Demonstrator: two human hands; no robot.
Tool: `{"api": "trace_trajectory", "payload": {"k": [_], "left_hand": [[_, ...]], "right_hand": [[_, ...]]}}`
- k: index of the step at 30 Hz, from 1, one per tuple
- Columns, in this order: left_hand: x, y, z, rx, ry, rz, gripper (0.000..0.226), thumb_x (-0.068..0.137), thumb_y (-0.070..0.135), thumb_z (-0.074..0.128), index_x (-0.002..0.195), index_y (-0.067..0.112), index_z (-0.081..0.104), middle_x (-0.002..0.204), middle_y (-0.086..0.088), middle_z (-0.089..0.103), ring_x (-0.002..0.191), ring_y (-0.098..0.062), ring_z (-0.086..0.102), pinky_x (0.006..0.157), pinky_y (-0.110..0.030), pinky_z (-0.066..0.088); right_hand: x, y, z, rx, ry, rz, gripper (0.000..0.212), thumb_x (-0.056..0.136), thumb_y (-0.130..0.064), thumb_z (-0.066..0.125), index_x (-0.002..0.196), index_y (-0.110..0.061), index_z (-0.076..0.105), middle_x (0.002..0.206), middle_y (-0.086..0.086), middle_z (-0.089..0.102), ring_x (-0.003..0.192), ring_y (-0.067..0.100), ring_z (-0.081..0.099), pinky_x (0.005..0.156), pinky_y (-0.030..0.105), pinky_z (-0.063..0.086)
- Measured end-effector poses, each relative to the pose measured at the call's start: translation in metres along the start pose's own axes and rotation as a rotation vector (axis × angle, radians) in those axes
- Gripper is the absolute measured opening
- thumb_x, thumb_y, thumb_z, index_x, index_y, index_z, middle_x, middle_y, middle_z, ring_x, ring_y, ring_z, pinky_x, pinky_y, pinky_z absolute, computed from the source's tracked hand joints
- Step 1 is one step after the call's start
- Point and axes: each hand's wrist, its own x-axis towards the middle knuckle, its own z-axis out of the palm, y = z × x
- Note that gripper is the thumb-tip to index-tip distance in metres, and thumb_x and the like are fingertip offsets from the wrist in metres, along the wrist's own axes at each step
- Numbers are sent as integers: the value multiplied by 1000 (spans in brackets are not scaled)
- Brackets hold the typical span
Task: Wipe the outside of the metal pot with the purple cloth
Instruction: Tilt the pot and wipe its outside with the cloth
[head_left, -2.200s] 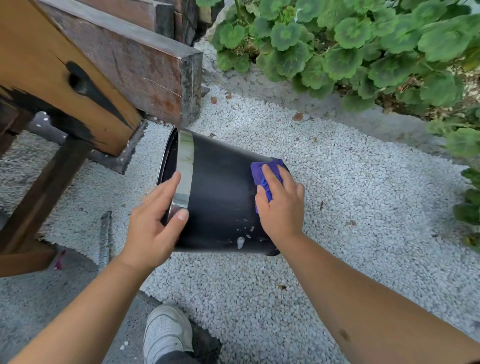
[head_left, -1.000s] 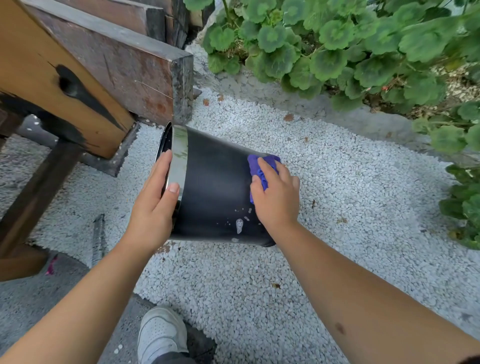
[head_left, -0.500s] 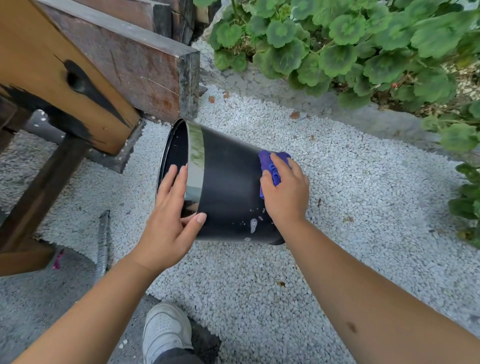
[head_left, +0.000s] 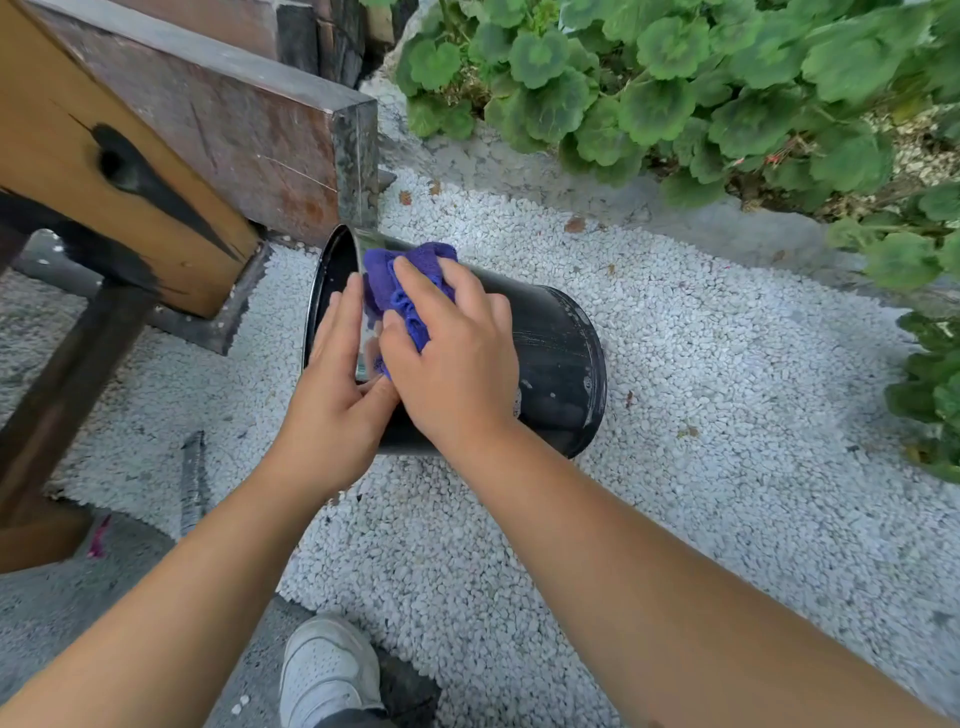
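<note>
The right hand (head_left: 457, 358) has slid the purple cloth (head_left: 402, 280), gripped, to the metal pot (head_left: 550, 358) rim; left hand (head_left: 332, 395) fingers flat.

Both forearms are bare, no sleeves showing up to the frame edge. The left hand (head_left: 332, 415) and right hand (head_left: 457, 364) wear no gloves, rings or watch. Well below the fingers (head_left: 415, 280), a white perforated sneaker (head_left: 327, 670) meets a dark trouser cuff (head_left: 353, 719).

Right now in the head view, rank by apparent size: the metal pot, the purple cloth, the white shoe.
1. metal pot
2. white shoe, though nearness to the camera inflates it
3. purple cloth, partly hidden under the right hand
</note>
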Motion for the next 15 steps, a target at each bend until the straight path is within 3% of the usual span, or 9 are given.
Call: {"api": "trace_trajectory", "payload": {"k": [1,4,7,11,15], "left_hand": [[-1,0,-1,38,14,-6,83,95,24,59,142,61,1,161,2,28,145,-32,30,109,-19,32],[-1,3,-3,31,23,-45,83,93,24,60,152,42,5,162,2,25,148,-17,25,117,-32,27],[2,2,-8,-73,35,-80,81,90,24,58,154,35,11,159,14,27,141,4,30,106,-8,30],[3,3,-12,-114,39,-107,78,87,28,55,152,39,12,134,56,28,127,27,29,98,2,27],[2,4,-7,-88,38,-81,77,93,15,57,153,33,13,121,65,29,114,36,32,85,9,26]], "right_hand": [[1,5,0,-11,10,-6,40,87,-36,61,126,-31,64,135,-1,56,104,31,49,84,35,45],[5,20,2,-50,35,-19,41,85,-39,54,123,-30,66,129,-1,60,98,31,51,79,36,48],[9,50,-2,-112,55,69,41,85,-39,53,123,-31,66,129,-2,61,100,30,49,86,38,45],[14,95,-16,-162,12,167,39,89,-31,59,127,-26,64,130,1,60,122,31,42,103,40,33],[16,108,-23,-106,-27,173,41,90,-21,59,131,-20,61,132,6,58,123,30,46,103,34,35]]}}
